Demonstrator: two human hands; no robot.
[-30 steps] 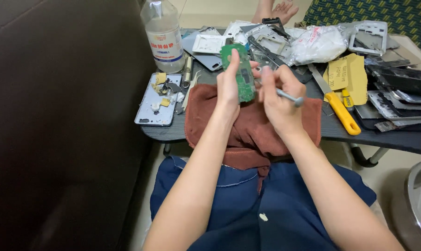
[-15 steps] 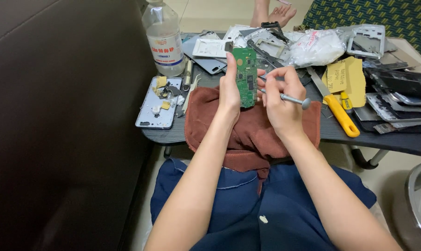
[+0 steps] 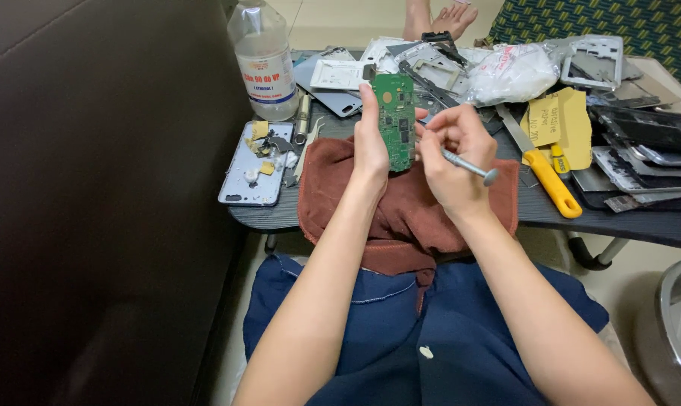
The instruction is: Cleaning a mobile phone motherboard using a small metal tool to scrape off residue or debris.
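the left hand grips a green circuit board by its edge, fingers closed round it, holding it upright above the brown towel. the right hand is curled shut on a small metal screwdriver, its tip set against the board's right edge and its round cap pointing away to the right. the towel is spread over the near edge of the dark desk. left of the hands a phone back cover lies flat with yellow scraps on it, beside tweezers and a clear plastic bottle. to the right lie a yellow-handled knife, yellow paper, a white plastic bag and stacked phone parts.
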